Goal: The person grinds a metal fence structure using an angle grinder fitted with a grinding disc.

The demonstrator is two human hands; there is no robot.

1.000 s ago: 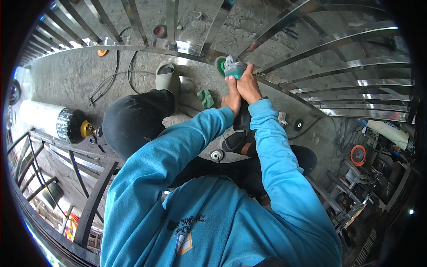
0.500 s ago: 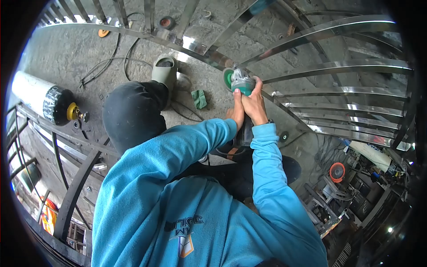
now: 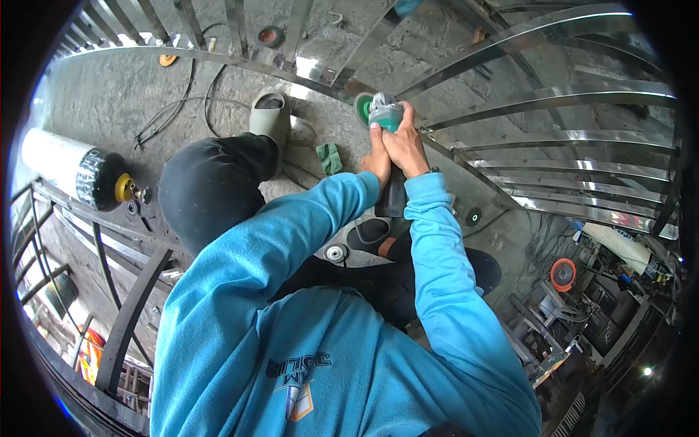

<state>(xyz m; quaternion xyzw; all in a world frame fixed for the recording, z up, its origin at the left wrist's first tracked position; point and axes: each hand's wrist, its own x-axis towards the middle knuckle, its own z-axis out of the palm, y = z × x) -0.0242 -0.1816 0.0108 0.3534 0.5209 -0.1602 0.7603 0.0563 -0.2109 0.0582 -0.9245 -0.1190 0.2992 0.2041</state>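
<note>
Both hands are wrapped around an angle grinder with a green body, a silver gear head and a green disc. My left hand closes on the dark rear body from the left. Nearer the head, my right hand grips from the right, fingers around the green housing. The disc overlaps the long bottom rail of a shiny metal railing, right at its edge. Upright bars fan out from that rail. Beneath the forearms are my bent legs, and a clog stands near the rail.
On the floor lie a green cloth, black cables, an orange disc and a loose wheel. A gas cylinder lies at left beside a dark metal frame. Clutter and an orange-red round object sit at right.
Both hands have moved the grinder up and slightly left in view, along the rail. The arms reach further forward, and a small round disc by my legs shows more fully.
</note>
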